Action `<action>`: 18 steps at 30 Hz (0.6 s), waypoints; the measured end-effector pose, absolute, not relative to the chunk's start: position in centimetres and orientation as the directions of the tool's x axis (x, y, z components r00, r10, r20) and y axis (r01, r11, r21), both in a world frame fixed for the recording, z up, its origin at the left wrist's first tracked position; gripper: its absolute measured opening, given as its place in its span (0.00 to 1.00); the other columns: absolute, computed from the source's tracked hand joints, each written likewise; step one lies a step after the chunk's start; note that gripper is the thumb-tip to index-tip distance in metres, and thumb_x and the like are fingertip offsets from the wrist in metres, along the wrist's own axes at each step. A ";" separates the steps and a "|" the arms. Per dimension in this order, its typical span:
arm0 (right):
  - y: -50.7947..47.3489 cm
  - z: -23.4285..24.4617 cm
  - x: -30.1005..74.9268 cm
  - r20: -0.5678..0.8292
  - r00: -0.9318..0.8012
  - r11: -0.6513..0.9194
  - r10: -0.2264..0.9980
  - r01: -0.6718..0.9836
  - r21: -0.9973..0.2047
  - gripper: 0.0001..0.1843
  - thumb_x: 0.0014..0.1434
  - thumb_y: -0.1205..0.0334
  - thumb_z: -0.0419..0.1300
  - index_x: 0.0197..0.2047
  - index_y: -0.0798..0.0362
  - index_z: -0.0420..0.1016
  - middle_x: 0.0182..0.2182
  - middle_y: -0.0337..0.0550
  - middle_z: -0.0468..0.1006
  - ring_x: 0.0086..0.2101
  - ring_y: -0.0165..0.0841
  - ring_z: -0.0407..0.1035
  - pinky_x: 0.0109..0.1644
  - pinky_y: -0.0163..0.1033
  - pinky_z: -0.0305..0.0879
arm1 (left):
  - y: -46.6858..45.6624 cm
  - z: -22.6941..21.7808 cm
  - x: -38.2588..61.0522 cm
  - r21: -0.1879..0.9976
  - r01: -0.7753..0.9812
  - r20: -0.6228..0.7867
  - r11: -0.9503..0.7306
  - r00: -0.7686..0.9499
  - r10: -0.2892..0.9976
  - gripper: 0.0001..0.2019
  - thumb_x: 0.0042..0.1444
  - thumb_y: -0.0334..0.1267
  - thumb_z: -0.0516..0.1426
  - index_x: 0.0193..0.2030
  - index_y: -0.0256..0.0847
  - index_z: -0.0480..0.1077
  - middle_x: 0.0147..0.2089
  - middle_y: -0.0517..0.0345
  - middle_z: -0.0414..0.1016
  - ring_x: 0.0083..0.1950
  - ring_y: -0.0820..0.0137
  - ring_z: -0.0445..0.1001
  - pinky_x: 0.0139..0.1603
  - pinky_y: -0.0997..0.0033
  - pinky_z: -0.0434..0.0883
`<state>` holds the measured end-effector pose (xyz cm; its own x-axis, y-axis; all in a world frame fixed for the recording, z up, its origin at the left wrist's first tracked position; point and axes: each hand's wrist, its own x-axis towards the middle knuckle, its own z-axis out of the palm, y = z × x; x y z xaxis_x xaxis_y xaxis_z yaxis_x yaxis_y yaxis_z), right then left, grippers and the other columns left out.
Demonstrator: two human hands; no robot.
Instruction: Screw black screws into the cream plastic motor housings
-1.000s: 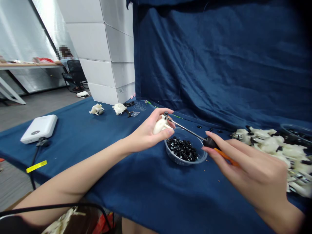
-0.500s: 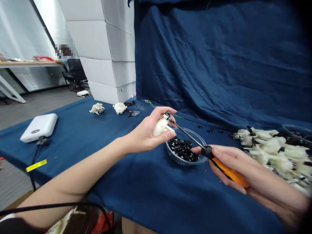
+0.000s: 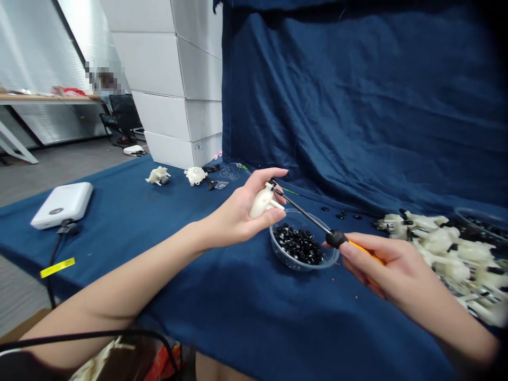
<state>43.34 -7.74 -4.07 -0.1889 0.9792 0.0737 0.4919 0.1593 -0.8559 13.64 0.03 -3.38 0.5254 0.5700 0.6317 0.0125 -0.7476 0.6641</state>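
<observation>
Left hand [image 3: 242, 217] closed on white plastic housing [image 3: 262, 205], just beyond the clear bowl [image 3: 301, 265] rim; right hand [image 3: 391, 272] closed on orange-handled screwdriver [image 3: 306, 214], tip at the housing's top. Risk: pressure slips the tip into the left fingers, or a knock spills black pieces [image 3: 297, 244] onto the tabletop [image 3: 222, 323].

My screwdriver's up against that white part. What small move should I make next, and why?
Probably turn the screwdriver gently, if its tip is seated: it appears to reach the black piece on the white plastic part. Your left hand grips that part steadily, and your right hand holds the orange handle.
</observation>
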 end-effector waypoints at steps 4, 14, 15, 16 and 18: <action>-7.4 -3.6 44.4 -0.292 -0.437 -0.266 0.851 0.119 -0.956 0.26 0.69 0.36 0.64 0.45 0.54 0.83 0.19 0.30 0.60 0.17 0.19 0.43 0.20 0.28 0.39 | 0.8 -3.7 13.2 0.570 0.017 0.663 -0.821 0.580 0.473 0.33 0.70 0.38 0.64 0.76 0.51 0.57 0.56 0.50 0.74 0.47 0.67 0.77 0.48 0.68 0.77; -6.8 -4.4 44.7 -0.372 -0.600 -0.486 0.708 -0.031 -0.874 0.28 0.67 0.35 0.67 0.50 0.54 0.87 0.16 0.30 0.61 0.13 0.17 0.45 0.17 0.26 0.42 | 1.3 -4.0 13.5 0.431 -0.041 0.769 -0.902 0.540 0.343 0.41 0.67 0.36 0.66 0.81 0.53 0.51 0.55 0.49 0.75 0.57 0.59 0.77 0.56 0.59 0.78; -6.9 -4.4 44.4 -0.341 -0.566 -0.422 0.751 -0.014 -0.907 0.29 0.67 0.35 0.67 0.51 0.54 0.86 0.17 0.31 0.62 0.14 0.18 0.47 0.18 0.26 0.44 | 1.3 -4.0 13.6 0.426 -0.044 0.777 -0.904 0.529 0.341 0.41 0.67 0.36 0.66 0.81 0.52 0.51 0.55 0.49 0.76 0.56 0.59 0.78 0.56 0.60 0.78; -7.0 -4.3 44.2 -0.305 -0.532 -0.351 0.790 0.016 -0.936 0.30 0.67 0.34 0.66 0.52 0.55 0.85 0.17 0.31 0.63 0.14 0.18 0.49 0.19 0.26 0.46 | 1.4 -4.0 13.7 0.420 -0.050 0.785 -0.906 0.521 0.335 0.42 0.67 0.36 0.67 0.81 0.52 0.51 0.54 0.49 0.76 0.55 0.60 0.78 0.55 0.60 0.78; -7.1 -4.2 43.9 -0.238 -0.479 -0.215 0.845 0.103 -0.971 0.31 0.68 0.33 0.64 0.49 0.55 0.84 0.17 0.33 0.65 0.16 0.19 0.52 0.20 0.27 0.48 | 1.5 -4.2 13.7 0.417 -0.055 0.791 -0.907 0.513 0.333 0.41 0.66 0.36 0.67 0.80 0.52 0.52 0.53 0.50 0.75 0.54 0.60 0.78 0.54 0.61 0.78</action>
<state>43.91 -7.06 -4.17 -0.4790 0.8450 -0.2377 0.1030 -0.2148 -0.9712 13.74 1.46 -4.17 0.5128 0.3331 0.7913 -0.0547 -0.9071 0.4173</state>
